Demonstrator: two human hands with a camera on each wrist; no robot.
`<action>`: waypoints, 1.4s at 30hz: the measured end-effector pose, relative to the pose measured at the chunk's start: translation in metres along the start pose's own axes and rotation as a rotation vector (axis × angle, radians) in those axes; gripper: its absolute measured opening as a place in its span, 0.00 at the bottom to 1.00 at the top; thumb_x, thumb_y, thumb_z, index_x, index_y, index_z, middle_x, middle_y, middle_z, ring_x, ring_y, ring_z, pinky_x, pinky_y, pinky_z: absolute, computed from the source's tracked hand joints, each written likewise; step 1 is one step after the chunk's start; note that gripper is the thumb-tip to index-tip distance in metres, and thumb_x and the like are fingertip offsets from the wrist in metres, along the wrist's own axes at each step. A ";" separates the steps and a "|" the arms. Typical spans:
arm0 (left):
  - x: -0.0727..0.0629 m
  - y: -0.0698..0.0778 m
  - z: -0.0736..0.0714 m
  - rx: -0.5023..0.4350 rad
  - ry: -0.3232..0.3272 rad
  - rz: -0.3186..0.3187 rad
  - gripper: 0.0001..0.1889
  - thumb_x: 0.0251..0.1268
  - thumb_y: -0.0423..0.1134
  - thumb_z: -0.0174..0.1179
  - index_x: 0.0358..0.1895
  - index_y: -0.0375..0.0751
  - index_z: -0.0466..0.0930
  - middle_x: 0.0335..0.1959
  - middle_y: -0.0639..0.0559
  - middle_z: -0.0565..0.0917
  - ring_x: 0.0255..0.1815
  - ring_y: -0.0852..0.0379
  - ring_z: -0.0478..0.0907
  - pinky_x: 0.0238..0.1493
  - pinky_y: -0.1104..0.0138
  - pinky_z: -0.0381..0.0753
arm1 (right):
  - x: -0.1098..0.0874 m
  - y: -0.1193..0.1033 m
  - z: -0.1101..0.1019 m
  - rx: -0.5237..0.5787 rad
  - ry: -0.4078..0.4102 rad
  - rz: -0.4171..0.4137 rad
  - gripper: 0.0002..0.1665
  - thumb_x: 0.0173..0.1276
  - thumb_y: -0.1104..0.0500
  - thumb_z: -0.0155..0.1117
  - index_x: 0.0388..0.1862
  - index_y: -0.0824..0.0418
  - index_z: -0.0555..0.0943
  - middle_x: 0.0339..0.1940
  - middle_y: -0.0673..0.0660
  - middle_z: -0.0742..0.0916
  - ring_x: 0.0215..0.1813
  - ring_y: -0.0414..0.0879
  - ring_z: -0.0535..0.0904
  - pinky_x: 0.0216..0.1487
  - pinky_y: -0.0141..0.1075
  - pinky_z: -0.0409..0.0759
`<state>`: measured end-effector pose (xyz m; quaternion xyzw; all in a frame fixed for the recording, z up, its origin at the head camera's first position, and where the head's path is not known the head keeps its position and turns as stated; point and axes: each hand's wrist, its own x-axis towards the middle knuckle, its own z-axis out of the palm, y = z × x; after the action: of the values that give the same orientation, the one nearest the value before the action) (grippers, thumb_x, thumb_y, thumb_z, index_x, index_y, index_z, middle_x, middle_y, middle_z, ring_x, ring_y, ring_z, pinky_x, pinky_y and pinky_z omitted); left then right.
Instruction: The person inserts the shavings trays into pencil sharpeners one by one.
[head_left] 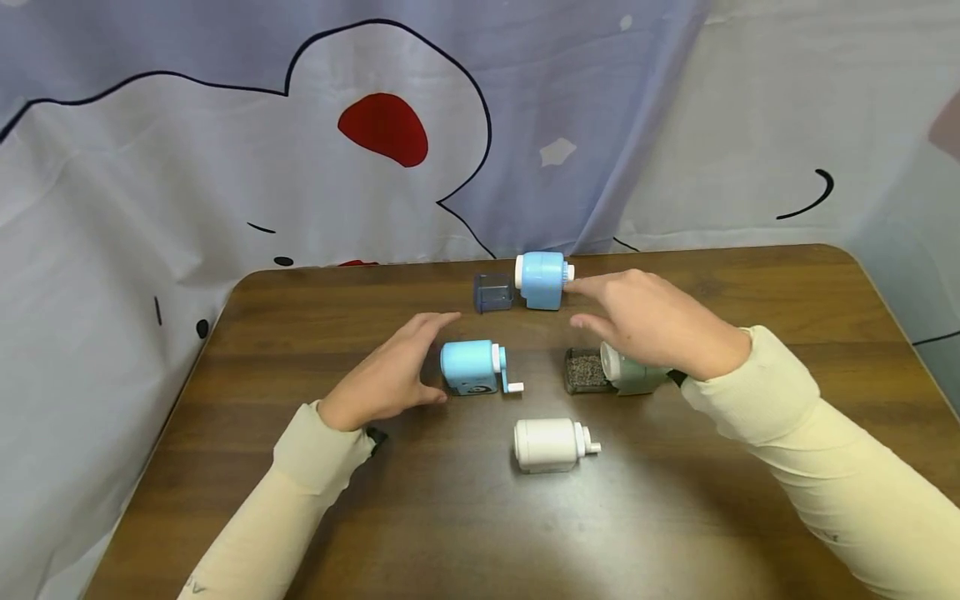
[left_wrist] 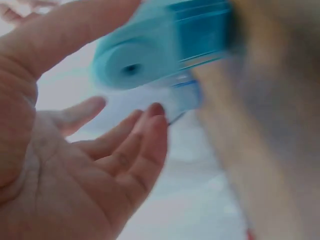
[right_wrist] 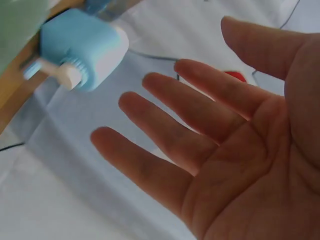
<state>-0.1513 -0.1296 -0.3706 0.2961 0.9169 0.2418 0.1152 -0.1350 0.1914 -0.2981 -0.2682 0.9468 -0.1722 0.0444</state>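
Note:
My left hand (head_left: 386, 371) is beside a light blue crank pencil sharpener (head_left: 468, 367), thumb and fingers spread apart. In the left wrist view this sharpener (left_wrist: 132, 62) shows a round hole, with nothing in the palm (left_wrist: 65, 180). My right hand (head_left: 648, 321) reaches toward a blue and white sharpener (head_left: 543, 282) at the back; in the head view a fingertip overlaps its side, and touch cannot be told. Straight, parted fingers and a bare palm (right_wrist: 240, 165) appear in the right wrist view, apart from the blue sharpener (right_wrist: 82, 47).
A clear blue drawer (head_left: 492, 293) lies beside the back sharpener. Under my right wrist is a green sharpener (head_left: 637, 377) with a drawer of dark bits (head_left: 587, 372). A white sharpener (head_left: 547, 446) lies nearer on the wooden table (head_left: 450, 525). A patterned curtain (head_left: 570, 108) hangs behind.

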 end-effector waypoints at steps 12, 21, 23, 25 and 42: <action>0.014 0.050 -0.023 0.196 0.060 0.174 0.36 0.51 0.18 0.50 0.70 0.33 0.66 0.70 0.38 0.67 0.70 0.41 0.66 0.68 0.52 0.67 | -0.034 0.035 0.000 -0.038 -0.032 0.055 0.30 0.73 0.54 0.65 0.68 0.69 0.74 0.60 0.68 0.83 0.55 0.61 0.83 0.58 0.58 0.76; 0.056 0.083 -0.005 0.379 -0.025 0.213 0.30 0.61 0.31 0.59 0.69 0.30 0.68 0.64 0.41 0.75 0.63 0.44 0.73 0.63 0.54 0.73 | -0.038 0.038 0.015 -0.045 -0.100 0.039 0.39 0.66 0.53 0.73 0.66 0.75 0.73 0.65 0.69 0.79 0.65 0.65 0.76 0.63 0.57 0.73; 0.068 0.091 0.001 0.431 -0.090 0.210 0.30 0.64 0.35 0.61 0.69 0.31 0.68 0.62 0.42 0.76 0.61 0.45 0.74 0.62 0.56 0.74 | -0.038 0.040 0.018 -0.059 -0.098 0.032 0.40 0.63 0.53 0.76 0.65 0.76 0.74 0.64 0.70 0.79 0.64 0.65 0.76 0.63 0.57 0.73; 0.080 0.098 0.007 0.464 -0.164 0.209 0.30 0.67 0.38 0.62 0.69 0.31 0.68 0.60 0.43 0.77 0.59 0.47 0.75 0.60 0.58 0.75 | -0.038 0.040 0.019 -0.068 -0.096 0.033 0.41 0.60 0.54 0.78 0.65 0.75 0.74 0.64 0.69 0.80 0.63 0.65 0.77 0.61 0.57 0.74; 0.125 0.130 0.053 0.529 -0.454 0.111 0.26 0.47 0.51 0.81 0.47 0.45 0.81 0.42 0.55 0.84 0.40 0.58 0.81 0.42 0.63 0.83 | -0.047 0.043 0.021 -0.057 -0.064 0.039 0.44 0.48 0.59 0.85 0.64 0.69 0.77 0.60 0.66 0.83 0.58 0.62 0.81 0.55 0.57 0.78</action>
<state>-0.1687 0.0574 -0.3581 0.4113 0.8813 -0.0702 0.2220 -0.1123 0.2441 -0.3330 -0.2563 0.9544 -0.1357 0.0704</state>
